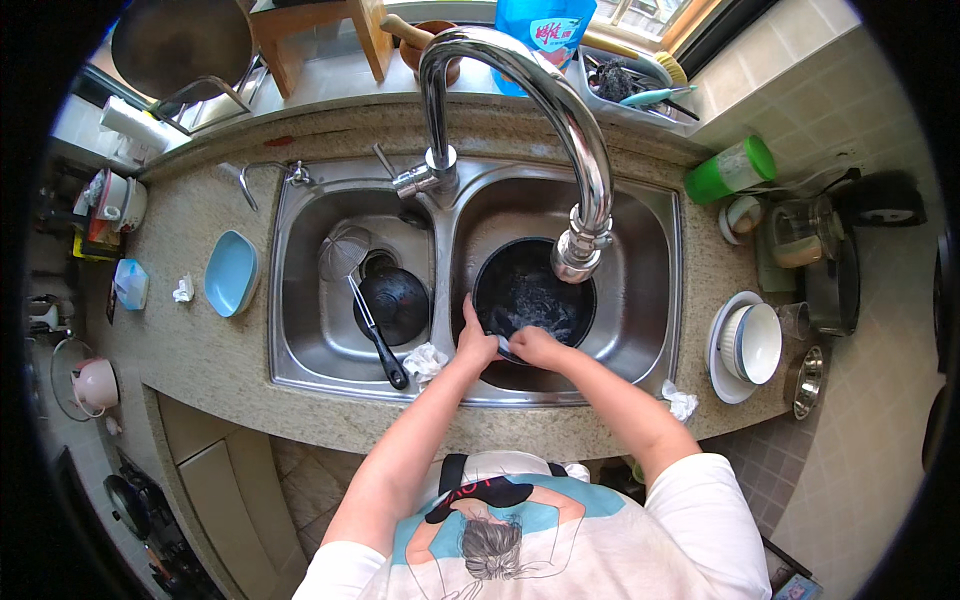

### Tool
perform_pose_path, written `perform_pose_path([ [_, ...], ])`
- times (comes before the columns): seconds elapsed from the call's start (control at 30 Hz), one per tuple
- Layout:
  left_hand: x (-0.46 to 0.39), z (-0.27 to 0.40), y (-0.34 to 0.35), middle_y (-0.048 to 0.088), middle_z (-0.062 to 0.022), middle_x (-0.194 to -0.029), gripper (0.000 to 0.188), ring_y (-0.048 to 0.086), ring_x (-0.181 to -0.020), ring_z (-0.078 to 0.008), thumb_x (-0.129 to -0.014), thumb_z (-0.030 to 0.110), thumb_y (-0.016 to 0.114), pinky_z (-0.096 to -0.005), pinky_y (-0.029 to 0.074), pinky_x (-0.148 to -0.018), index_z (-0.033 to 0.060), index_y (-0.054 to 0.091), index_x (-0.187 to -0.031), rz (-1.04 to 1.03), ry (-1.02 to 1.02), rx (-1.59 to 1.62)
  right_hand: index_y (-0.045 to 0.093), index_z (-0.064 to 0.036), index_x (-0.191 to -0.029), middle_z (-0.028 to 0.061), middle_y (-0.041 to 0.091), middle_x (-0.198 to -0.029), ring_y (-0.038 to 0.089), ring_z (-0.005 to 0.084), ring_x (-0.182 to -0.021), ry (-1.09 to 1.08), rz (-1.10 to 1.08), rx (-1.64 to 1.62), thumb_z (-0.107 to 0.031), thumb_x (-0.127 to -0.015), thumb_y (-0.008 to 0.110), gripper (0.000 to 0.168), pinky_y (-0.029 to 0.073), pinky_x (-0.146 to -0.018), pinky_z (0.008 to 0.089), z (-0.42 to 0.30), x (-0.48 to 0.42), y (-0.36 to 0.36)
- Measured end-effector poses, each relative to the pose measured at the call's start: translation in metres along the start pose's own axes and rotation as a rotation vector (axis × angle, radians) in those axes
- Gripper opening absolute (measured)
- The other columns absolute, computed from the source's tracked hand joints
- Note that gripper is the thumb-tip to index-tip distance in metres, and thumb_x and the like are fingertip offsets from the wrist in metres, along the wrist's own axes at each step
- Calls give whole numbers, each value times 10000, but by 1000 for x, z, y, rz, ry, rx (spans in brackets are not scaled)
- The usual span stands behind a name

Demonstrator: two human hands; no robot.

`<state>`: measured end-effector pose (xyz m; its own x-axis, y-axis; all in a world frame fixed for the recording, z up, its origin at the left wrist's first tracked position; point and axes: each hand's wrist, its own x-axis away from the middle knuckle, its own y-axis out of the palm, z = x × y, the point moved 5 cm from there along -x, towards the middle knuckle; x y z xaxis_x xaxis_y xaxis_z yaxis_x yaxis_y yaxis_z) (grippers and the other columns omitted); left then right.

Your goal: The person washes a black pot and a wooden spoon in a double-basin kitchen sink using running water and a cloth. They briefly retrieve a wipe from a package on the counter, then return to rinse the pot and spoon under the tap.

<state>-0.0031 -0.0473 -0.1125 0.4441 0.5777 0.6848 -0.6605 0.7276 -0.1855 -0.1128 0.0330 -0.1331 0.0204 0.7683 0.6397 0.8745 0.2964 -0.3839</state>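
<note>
A round black pan (534,289) with water in it sits in the right basin (637,300) of the stainless steel sink. At its near left rim, my left hand (474,339) grips the edge, thumb pointing up along the outside. My right hand (538,347) is curled over the near part of the pan, close to my left. Between the two hands shows a small pale piece (503,344), too small to identify; whether my right fingers hold it is hidden. The chrome faucet's spout head (577,255) hangs above the pan's right side.
The left basin (307,300) holds a mesh skimmer (345,253) with a black handle and a dark round piece of cookware (392,306). Crumpled tissue (425,362) lies on the front rim. A blue dish (231,274) stands left; stacked white bowls (752,343) stand right.
</note>
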Motion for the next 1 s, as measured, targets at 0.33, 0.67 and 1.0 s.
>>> perform_pose_path([
  [0.33, 9, 17, -5, 508, -261, -1152, 885, 620, -842, -380, -706, -72, 480, -386, 574, -588, 199, 8, -1404, 5, 4, 4, 588, -86, -878, 88, 542, -958, 513, 257, -970, -562, 471, 471, -128, -736, 535, 157, 428, -823, 357, -24, 0, -137],
  [0.67, 5, 8, 3, 539, -277, -1093, 855, 632, -767, -365, -707, -64, 459, -376, 563, -566, 182, 15, -1395, -92, 30, 53, 674, -16, -868, 202, 639, -939, 621, 324, -907, 193, -159, 697, -129, -663, 657, 235, 493, -810, 380, 78, -33, -11],
  [1.0, 6, 6, 7, 462, -262, -1199, 825, 601, -877, -383, -734, -64, 423, -394, 581, -582, 236, 10, -1383, -159, -70, 107, 630, -13, -951, 220, 590, -1020, 573, 355, -956, 10, 284, 459, -104, -836, 417, 259, 453, -829, 414, 58, -128, -20],
])
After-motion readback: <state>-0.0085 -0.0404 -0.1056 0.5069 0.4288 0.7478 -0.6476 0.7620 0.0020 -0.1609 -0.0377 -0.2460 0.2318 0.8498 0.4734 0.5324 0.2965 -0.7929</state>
